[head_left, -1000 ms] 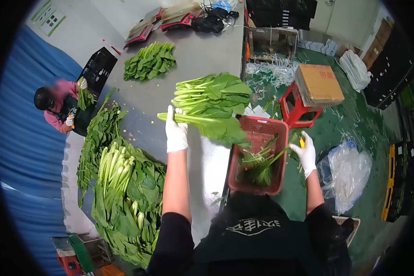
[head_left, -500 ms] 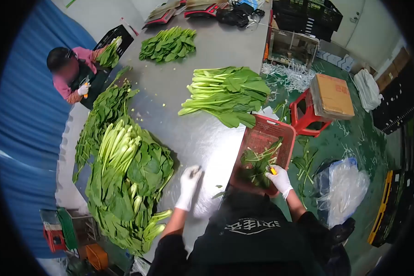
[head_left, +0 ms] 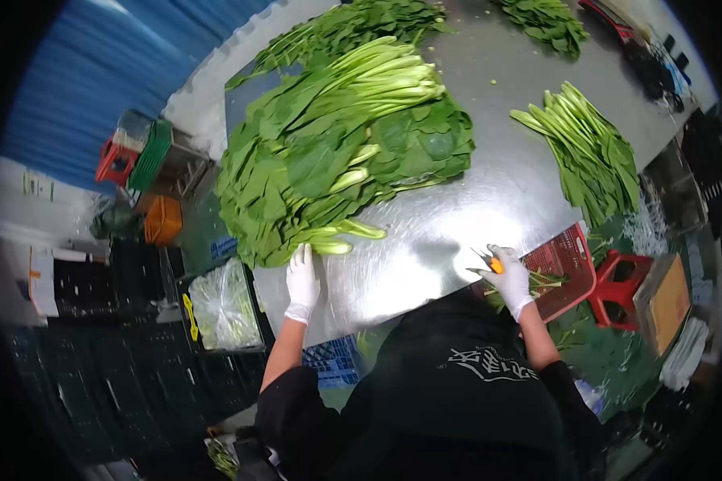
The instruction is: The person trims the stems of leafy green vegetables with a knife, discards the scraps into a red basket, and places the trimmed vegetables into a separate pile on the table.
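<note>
My left hand (head_left: 302,282), in a white glove, reaches to the near edge of a large heap of leafy green vegetables (head_left: 321,164). Its fingers are stretched out, with the tips at the leaves beside a pale-stemmed stalk (head_left: 329,246). In my gloved right hand (head_left: 512,280) is a pair of orange-handled snips (head_left: 496,264), blades pointing left over the table edge. Right behind that hand, a red basket (head_left: 582,280) holds cut leaves and stalks, partly hidden by the hand.
A steel table (head_left: 425,248) carries the heap, a sorted bunch of greens (head_left: 590,148) at right and more greens (head_left: 545,24) at the back. A red stool (head_left: 618,293) with a carton (head_left: 664,305) stands right. On the left is a crate with plastic-wrapped contents (head_left: 225,309).
The view has swung left. My left hand has gone from the bare tabletop to the heap's edge, its fingers straightening. My right hand has moved with the snips from the basket toward the table.
</note>
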Motion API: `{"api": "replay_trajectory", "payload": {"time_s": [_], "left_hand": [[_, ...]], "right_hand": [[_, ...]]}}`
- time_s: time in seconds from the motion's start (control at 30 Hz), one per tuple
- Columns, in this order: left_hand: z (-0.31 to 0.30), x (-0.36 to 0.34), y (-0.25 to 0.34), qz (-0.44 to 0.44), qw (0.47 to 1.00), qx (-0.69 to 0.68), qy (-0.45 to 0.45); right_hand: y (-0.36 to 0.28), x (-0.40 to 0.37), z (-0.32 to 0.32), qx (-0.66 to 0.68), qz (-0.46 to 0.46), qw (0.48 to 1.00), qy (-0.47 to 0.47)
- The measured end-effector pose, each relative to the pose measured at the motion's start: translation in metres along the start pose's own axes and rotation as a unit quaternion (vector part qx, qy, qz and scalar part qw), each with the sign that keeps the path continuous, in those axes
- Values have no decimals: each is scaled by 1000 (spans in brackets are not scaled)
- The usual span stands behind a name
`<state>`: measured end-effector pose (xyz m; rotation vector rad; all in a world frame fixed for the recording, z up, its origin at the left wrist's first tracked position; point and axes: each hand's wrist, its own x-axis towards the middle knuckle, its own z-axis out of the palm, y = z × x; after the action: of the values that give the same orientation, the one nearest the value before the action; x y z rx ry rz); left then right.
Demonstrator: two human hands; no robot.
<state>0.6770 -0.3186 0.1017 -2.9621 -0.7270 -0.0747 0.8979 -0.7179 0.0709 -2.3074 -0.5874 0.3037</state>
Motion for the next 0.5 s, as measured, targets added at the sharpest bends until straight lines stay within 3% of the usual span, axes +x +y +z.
{"api": "replay_trajectory", "payload": {"time_s": [0.07, 0.13, 0.17, 0.2, 0.33, 0.43, 0.5], "left_hand": [[5, 13, -4, 1, 1000, 13, -14], [18, 29, -12, 111, 992, 65, -19], [26, 38, -14, 125, 989, 70, 38], [27, 50, -15, 96, 992, 82, 3], [46, 83, -18, 63, 983, 132, -114], [55, 86, -25, 68, 995, 30, -74], [24, 74, 6, 102, 994, -27, -11]], "right_hand": [[-14, 7, 9, -83, -19, 996, -22], [3, 7, 9, -124, -17, 991, -50], [18, 4, 8, -161, -7, 984, -71], [26, -5, 2, -141, -27, 990, -6], [81, -48, -43, -164, 25, 986, 31], [107, -75, -59, -150, 102, 981, 71], [112, -83, -61, -163, 140, 974, 69]]}}
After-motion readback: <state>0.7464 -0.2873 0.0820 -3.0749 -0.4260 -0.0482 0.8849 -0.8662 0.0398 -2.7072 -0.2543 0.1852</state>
